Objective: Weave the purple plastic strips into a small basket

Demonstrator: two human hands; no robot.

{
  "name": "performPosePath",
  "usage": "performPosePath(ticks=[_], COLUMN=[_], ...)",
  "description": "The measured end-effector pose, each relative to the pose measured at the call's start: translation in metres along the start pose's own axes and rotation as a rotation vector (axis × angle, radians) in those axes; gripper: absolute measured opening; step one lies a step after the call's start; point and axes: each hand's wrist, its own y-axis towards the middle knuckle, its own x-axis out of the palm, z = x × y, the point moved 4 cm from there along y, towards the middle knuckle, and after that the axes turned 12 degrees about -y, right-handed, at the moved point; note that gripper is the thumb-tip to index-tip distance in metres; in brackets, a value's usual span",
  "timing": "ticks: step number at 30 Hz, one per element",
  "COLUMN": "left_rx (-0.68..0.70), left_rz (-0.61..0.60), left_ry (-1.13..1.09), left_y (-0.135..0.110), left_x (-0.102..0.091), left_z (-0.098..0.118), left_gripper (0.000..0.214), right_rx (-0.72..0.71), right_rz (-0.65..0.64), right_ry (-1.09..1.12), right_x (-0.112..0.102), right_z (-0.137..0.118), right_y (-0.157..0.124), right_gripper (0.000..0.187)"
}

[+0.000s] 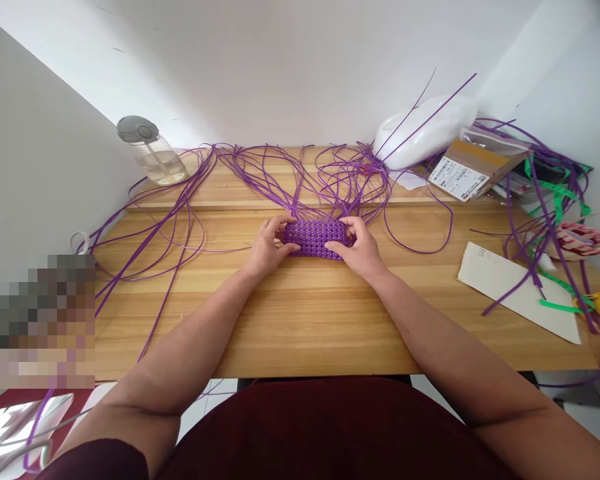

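At desk [300, 327]: left fingers [289, 249], right fingers [335, 247] gripping weave [313, 237].

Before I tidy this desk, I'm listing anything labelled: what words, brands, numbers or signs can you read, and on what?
No text can be read with certainty.
White label on the brown box: dark print, too small to read.
Cream card: faint marks near its upper left corner, too small to read.
Purple woven piece: no lettering visible.
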Motion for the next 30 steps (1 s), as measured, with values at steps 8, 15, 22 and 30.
performPosePath(ticks=[8,15,22,30], left_rx=[-0.101,-0.017,-0.022,-0.029], left_rz=[-0.06,-0.051,0.045,0.043], left_ry=[-0.15,-0.046,0.075,0.034], left_y=[-0.001,-0.002,-0.007,-0.009], left_x=[-0.002,-0.003,0.001,0.002], left_z=[-0.003,0.0,0.011,0.005], left_gripper=[0.048,0.053,0.052,0.054], right_rx=[0.017,0.023,0.004,-0.042], right_rz=[-0.013,0.048,0.113,0.114], right_ry=[0.024,0.013,-0.041,0.007], right_x=[-0.002,-0.004,-0.004,-0.003], right_z=[-0.001,-0.007,-0.009,-0.006], right_y=[-0.001,-0.007,-0.009,-0.011], right_gripper=[0.061,0.06,0.054,0.059])
